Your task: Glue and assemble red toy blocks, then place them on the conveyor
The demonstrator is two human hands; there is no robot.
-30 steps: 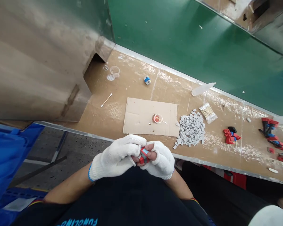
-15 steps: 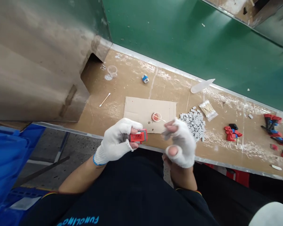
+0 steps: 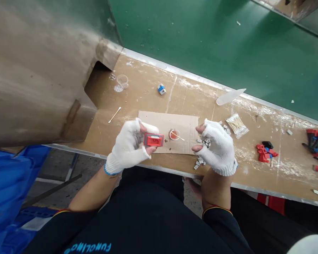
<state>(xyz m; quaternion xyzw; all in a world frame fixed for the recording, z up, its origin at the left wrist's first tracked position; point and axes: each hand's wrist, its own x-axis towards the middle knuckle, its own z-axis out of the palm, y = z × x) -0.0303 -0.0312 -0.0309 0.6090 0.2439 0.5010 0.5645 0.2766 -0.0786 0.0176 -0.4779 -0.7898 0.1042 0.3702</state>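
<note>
My left hand (image 3: 128, 144), in a white fingerless-tip glove, grips a small red and grey block (image 3: 153, 140) between thumb and fingers, its hollow side facing up. My right hand (image 3: 217, 146), gloved alike, has thumb and fingertips apart with nothing visible between them. It hovers over a pile of small grey pieces (image 3: 200, 162) and hides much of it. Between the hands, a small round cup (image 3: 172, 134) of reddish stuff, with a cotton swab (image 3: 179, 136) resting in it, stands on a cardboard sheet (image 3: 159, 120).
Further off lie a blue and white block (image 3: 162, 89), a lone swab (image 3: 114, 115) and a clear cup (image 3: 122, 81). To the right are a swab bag (image 3: 237, 125), a white pointed tube (image 3: 230, 97) and red-blue parts (image 3: 265, 152). A metal panel (image 3: 42, 77) rises at left.
My right hand has moved right and up, over the grey pile. My left hand has lifted slightly with the red block, which is turned so its hollow shows more.
</note>
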